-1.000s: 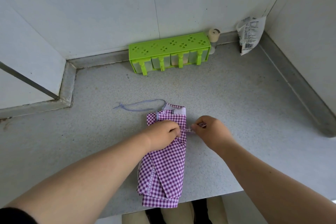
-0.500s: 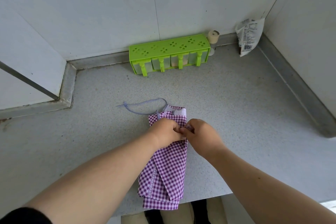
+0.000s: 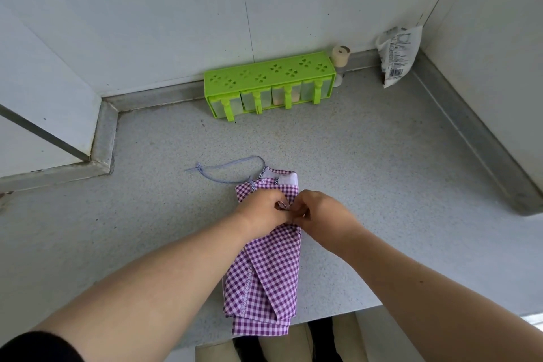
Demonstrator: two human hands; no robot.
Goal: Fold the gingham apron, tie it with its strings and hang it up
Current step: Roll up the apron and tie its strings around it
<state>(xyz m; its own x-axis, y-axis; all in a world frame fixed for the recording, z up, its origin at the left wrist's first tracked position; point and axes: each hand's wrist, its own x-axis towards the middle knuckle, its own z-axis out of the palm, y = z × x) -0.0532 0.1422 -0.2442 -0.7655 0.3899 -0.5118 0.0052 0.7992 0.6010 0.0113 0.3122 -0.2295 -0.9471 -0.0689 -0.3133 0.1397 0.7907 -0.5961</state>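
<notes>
Folded gingham apron (image 3: 266, 270) lies as a long narrow bundle on the grey speckled counter (image 3: 367, 170), its near end hanging just over the front edge. White lining shows at the far end.

Left hand (image 3: 261, 211) and right hand (image 3: 320, 211) meet over the upper part of the bundle, fingers curled. Both pinch a short stretch of striped string (image 3: 282, 205) between them; the fingertips are touching or very nearly so. How the string runs around the bundle is hidden under the hands.

A second string (image 3: 226, 169) trails loose from the far left corner of the apron, looping leftward across the counter.

Against the back wall: green spice rack (image 3: 270, 82) with four clear drawers, a small shaker (image 3: 340, 63) just beside its right end, a white packet (image 3: 396, 56) leaning in the corner.
</notes>
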